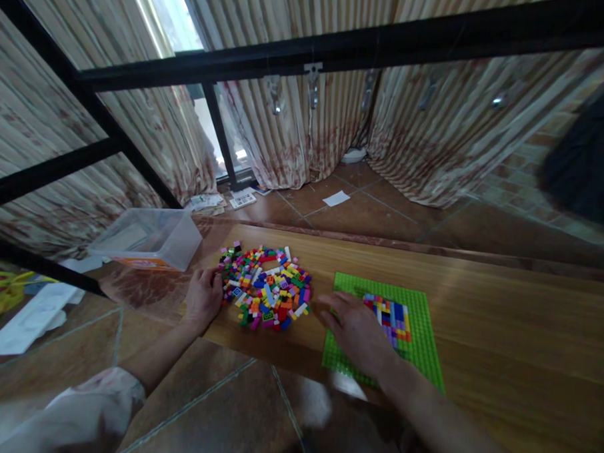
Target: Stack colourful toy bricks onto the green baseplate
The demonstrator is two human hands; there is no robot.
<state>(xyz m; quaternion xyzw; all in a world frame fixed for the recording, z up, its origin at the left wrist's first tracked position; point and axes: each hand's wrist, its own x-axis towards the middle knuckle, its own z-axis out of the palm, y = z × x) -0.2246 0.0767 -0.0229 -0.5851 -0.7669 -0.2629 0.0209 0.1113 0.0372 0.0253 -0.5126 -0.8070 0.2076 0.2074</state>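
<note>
A loose pile of small coloured building bricks [272, 292] lies on the wooden bench top. At the pile's left edge rests my left hand [205, 297], its fingers curled in against the outermost bricks; whatever they may hold is hidden. My right hand [355, 327] hovers over the left part of a green studded baseplate [424, 349], fingers loosely bent and apart, pointing toward the pile, with no brick visible in them. Partly covered by that hand, a block of multicoloured bricks [392, 317] sits pressed together on the baseplate.
A clear plastic box [151, 243] with an orange label stands left of the pile. Black metal bars [309, 56] cross in front of striped curtains [296, 139]. Papers [336, 198] lie on the tiled floor. A dark shape [588, 145] is at the far right.
</note>
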